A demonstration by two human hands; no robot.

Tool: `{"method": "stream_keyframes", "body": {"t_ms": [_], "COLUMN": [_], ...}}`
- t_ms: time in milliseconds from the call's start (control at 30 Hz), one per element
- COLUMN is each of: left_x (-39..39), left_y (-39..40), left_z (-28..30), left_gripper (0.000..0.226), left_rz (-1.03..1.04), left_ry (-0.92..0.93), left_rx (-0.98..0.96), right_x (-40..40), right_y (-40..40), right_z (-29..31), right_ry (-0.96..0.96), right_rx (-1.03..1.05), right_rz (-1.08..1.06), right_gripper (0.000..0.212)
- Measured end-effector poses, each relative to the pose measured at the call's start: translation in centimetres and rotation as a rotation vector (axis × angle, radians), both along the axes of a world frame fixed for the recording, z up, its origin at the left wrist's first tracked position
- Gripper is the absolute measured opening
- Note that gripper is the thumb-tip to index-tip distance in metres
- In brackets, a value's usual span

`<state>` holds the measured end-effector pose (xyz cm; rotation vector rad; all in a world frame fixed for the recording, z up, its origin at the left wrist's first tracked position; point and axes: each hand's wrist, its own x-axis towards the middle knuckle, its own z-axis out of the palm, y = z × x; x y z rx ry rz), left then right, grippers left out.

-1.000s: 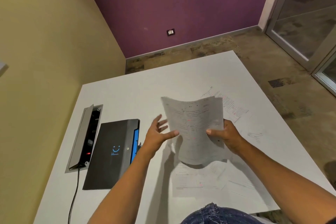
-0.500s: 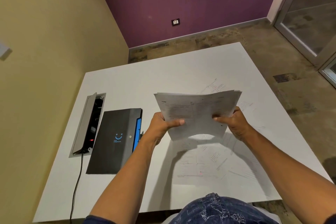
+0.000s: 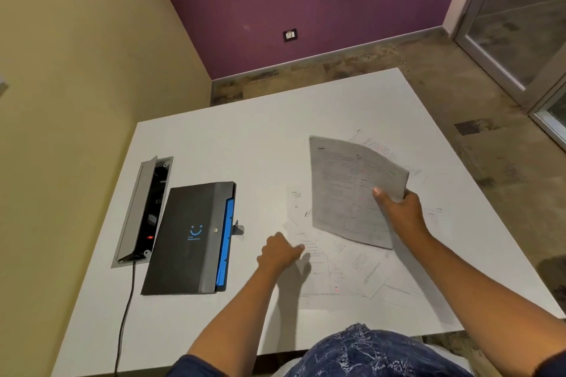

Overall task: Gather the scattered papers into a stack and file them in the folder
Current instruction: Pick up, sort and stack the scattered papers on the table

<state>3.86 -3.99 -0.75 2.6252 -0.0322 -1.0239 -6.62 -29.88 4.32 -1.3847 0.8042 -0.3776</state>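
Head view: your right hand pinches a sheaf of papers held up at 1 o'clock; your left hand, fingers curled, presses loose sheets on the white table. Black folder lies shut at 9 o'clock, beside an open cable box.

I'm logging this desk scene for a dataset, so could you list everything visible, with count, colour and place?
Table: one, white, centre.
Folder: one, black with blue tabs, closed, left on the table.
Cable box: one, grey, lid raised, set into the table left of the folder.
Cable: one, black, from the box toward the near edge.
Loose papers: several, white, scattered on the table.
Held papers: small stack, white, raised.
Wall socket: one, purple wall.
Left hand: on the loose papers.
Right hand: gripping the held papers.
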Motion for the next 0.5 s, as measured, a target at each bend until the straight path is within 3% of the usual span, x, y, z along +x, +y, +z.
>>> {"method": "stream_keyframes", "body": {"t_ms": [233, 367, 500], "left_x": [-5.8, -7.1, -6.9], "left_y": [0.5, 0.5, 0.0], "left_z": [-2.2, -3.5, -3.7], "left_gripper": [0.094, 0.086, 0.075], "left_rz": [0.043, 0.076, 0.15], "left_ry": [-0.048, -0.079, -0.036], "left_rx": [0.279, 0.262, 0.192], "right_x": [-2.2, -2.8, -2.7], "right_y": [-0.8, -1.0, -0.9], "right_z": [-1.1, -2.0, -1.7], "right_ry": [0.028, 0.055, 0.052], "right_rx": [0.048, 0.068, 0.056], "right_rz": [-0.092, -0.08, -0.085], "right_gripper": [0.009, 0.031, 0.014]}}
